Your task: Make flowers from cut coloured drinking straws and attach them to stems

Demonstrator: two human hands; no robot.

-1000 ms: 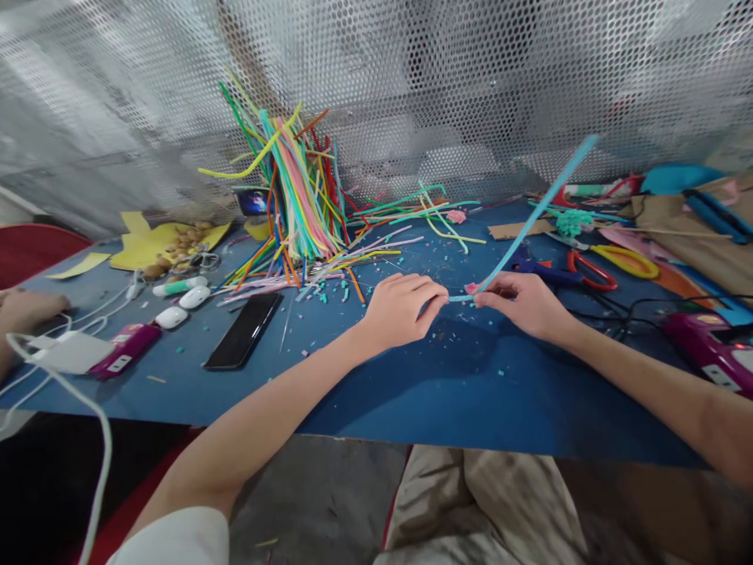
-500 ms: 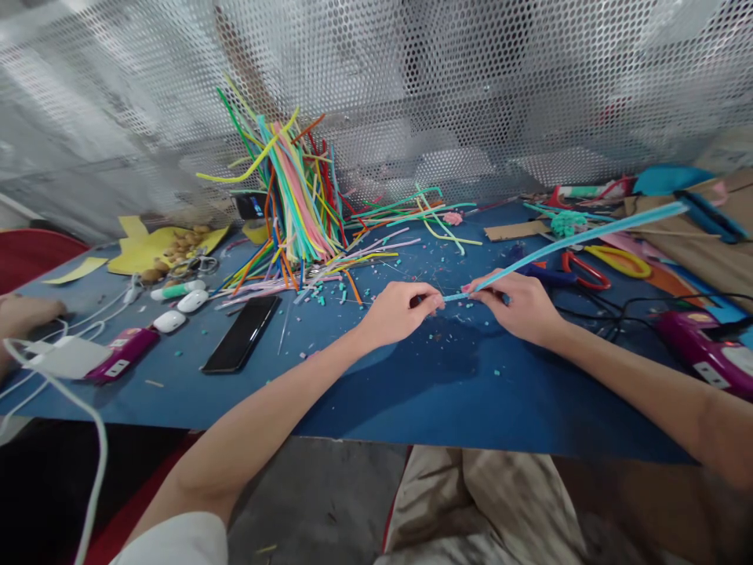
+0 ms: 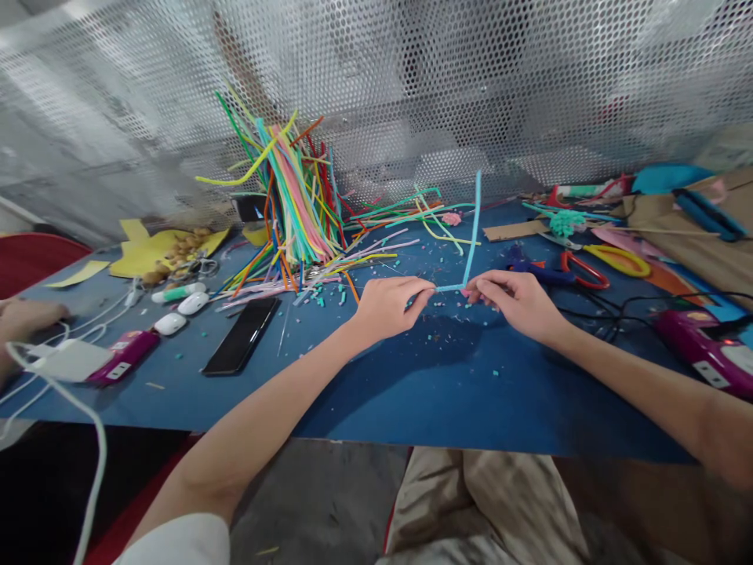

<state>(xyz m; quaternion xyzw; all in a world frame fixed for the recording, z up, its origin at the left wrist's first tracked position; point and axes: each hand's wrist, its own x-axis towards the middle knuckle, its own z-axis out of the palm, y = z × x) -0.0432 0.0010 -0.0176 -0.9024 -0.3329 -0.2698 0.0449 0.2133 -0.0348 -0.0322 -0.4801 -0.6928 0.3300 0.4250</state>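
Observation:
A light blue pipe cleaner [image 3: 475, 220] is bent into an L between my hands, its long part standing up toward the mesh panel. My left hand [image 3: 388, 308] pinches the end of its short, level part. At the bend, the curled fingertips of my right hand [image 3: 511, 300] close on the pipe cleaner, and a small pink bit shows there; how firmly they grip is hard to see. Both hands are just above the blue table [image 3: 400, 400]. Small cut bits of pipe cleaner lie around them.
A bundle of coloured pipe cleaners [image 3: 294, 196] stands against the perforated metal panel [image 3: 376, 94]. A phone [image 3: 241, 336] lies to the left, near a purple power strip [image 3: 126, 355] and another person's hand [image 3: 29, 318]. Scissors with yellow handles [image 3: 620, 260] lie right, beside cables.
The pipe cleaner's long part has swung from slanting right over my right hand to nearly upright, with a sharp bend. My hands have stayed almost in place.

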